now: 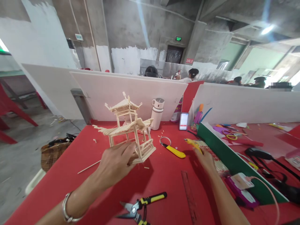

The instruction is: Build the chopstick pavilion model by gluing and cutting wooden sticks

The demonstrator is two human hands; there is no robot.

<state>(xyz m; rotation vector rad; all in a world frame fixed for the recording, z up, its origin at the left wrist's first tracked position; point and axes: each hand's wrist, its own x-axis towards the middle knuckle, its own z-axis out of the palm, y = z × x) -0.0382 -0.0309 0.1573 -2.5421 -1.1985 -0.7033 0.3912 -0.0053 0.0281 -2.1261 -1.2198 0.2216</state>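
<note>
My left hand (118,159) grips the base of a model pavilion (124,129) built of thin wooden sticks, with a two-tiered roof, held a little tilted over the red table. Its fingers are wrapped round the lower frame and partly hidden. On the right, my right hand (206,161) is closed round a yellow glue gun (193,144), whose nozzle points left towards the model. Between the hands lies a yellow-handled tool (176,152) with a metal ring at one end. Black-and-yellow pruning shears (134,210) lie nearer me, jaws apart. A loose thin stick (89,167) rests left of my left hand.
A clear ruler (188,195) lies on the red table (168,178). White bottle (157,114) and phone (184,121) stand behind. A green divider (236,159), bundled sticks (217,159) and a purple power strip (242,190) with a cable are at right. White partitions (131,82) border the back; people sit beyond.
</note>
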